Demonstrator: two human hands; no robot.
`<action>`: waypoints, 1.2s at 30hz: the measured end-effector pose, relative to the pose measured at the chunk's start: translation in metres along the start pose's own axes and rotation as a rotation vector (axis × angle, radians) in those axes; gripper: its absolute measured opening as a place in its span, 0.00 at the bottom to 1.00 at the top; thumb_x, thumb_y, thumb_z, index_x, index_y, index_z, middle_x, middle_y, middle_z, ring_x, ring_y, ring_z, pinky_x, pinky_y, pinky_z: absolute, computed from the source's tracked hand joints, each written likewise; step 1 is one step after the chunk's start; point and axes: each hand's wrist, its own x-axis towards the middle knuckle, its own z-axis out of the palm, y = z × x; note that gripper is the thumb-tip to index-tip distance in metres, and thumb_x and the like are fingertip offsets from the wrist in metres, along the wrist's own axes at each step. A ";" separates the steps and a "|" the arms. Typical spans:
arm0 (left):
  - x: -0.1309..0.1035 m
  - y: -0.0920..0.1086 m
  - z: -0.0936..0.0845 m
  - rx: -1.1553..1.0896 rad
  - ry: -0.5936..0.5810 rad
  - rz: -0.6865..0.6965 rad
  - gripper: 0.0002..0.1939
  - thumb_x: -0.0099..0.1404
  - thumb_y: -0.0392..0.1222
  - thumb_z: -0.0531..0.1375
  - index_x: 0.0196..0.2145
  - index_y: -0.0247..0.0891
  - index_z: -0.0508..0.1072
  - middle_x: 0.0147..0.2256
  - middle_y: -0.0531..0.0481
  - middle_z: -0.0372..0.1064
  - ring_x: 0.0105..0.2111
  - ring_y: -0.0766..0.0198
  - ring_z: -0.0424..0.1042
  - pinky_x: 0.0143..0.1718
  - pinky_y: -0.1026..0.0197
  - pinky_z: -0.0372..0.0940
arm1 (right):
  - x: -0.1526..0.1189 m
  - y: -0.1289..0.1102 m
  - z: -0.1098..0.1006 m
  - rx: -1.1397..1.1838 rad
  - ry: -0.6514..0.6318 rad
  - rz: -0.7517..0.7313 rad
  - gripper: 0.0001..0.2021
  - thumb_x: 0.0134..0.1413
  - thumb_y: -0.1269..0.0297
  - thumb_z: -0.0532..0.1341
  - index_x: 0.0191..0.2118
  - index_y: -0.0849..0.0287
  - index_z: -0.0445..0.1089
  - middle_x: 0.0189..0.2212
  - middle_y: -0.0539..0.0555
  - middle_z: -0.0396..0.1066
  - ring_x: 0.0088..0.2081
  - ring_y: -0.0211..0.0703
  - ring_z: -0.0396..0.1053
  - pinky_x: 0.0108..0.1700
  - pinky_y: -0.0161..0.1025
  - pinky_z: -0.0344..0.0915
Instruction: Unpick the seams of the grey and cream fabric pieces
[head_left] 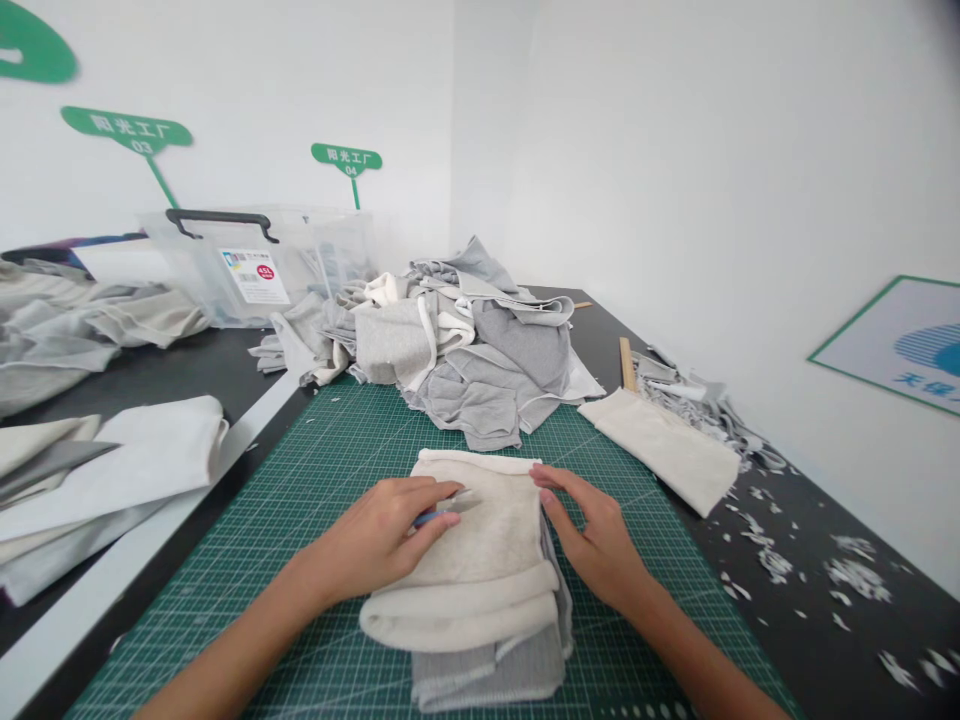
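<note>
My left hand (401, 530) is closed around a small tool with a blue handle (426, 518) and a pointed metal tip, held over the cream fabric. A folded cream cloth (480, 540) lies before me on the green cutting mat (300, 500), its lower part rolled or folded. Beneath it, folded grey fabric (495, 675) shows at the bottom and right. At the cloth's upper right corner, my right hand (589, 520) rests its fingertips on the edge, thumb and fingers apart.
Heaped grey and cream fabrics (480, 350) lie at the mat's far end. A clear plastic box (202, 270) stands behind left, with more cloths (150, 450) in front. At right are a cream cloth (664, 445), a wooden stick (627, 365) and scattered scraps (772, 560).
</note>
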 end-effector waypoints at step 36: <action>-0.001 0.002 0.000 0.010 0.029 0.004 0.16 0.71 0.44 0.52 0.53 0.38 0.69 0.47 0.45 0.72 0.46 0.57 0.72 0.48 0.55 0.66 | -0.001 0.001 0.001 0.005 0.014 0.002 0.14 0.62 0.64 0.54 0.53 0.54 0.65 0.48 0.53 0.72 0.49 0.43 0.70 0.54 0.43 0.65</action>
